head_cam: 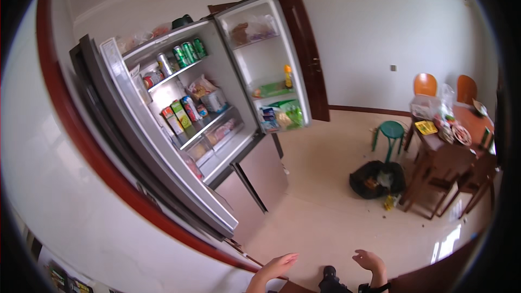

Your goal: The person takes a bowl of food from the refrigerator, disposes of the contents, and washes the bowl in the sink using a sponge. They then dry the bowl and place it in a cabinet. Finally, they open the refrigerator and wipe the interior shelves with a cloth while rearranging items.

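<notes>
My left hand (280, 265) is low in the view, held above the floor with its fingers stretched out and nothing in it. To its right hangs my right hand (369, 260), also empty, its fingers loosely bent. Ahead and to the left stands a refrigerator (261, 171) with both upper doors swung out. Green drink cans (188, 53) and a silver can (164, 65) stand on its upper shelf. Lower down are drink cartons (180, 114) and a clear container (214, 101). The right refrigerator door (264, 63) holds a yellow-capped bottle (288, 77) and several packets (281, 117).
A dining table (468, 114) with food and bags stands at the right, with brown chairs (452, 162) before it. A green stool (392, 130) and a black rubbish bag (366, 179) are on the floor. A white wall (122, 203) with red trim borders the left.
</notes>
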Available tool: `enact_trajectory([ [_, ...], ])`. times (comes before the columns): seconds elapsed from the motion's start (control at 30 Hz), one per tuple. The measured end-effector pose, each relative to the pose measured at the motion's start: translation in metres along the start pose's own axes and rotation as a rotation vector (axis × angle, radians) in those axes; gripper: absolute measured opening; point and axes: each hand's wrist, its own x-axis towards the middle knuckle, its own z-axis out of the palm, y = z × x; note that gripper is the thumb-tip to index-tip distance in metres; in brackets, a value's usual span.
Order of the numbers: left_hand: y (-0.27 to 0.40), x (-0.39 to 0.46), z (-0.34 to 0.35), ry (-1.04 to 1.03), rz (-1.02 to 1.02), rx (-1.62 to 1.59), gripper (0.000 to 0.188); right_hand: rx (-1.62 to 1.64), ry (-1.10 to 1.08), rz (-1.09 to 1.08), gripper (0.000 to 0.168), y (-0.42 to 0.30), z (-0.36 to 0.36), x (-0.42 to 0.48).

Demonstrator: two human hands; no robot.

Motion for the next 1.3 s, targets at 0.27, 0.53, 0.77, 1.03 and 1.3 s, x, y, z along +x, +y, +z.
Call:
enact_trajectory([
  [0.27,0.102,0.135,-0.125,0.352,0.200,-0.135,0.034,0.120,-0.044,-0.269,0.040,-0.140,-0.099,0.202],
  [0.53,0.058,0.205,-0.254,0.891,0.200,-0.414,0.034,0.000,-0.618,-0.337,0.047,-0.236,-0.062,0.346],
  [0.77,0.064,0.260,-0.401,1.327,0.479,-0.562,0.033,-0.223,-0.753,-0.405,0.051,-0.309,-0.064,0.464],
  [1.03,0.138,0.258,-0.618,1.772,0.807,-0.080,0.030,-0.081,-0.626,-0.580,0.042,-0.393,-0.058,0.588],
  [1.3,0.244,0.212,-0.833,2.460,0.250,1.060,0.047,-0.073,-0.917,-0.817,0.048,-0.501,-0.006,0.703],
])
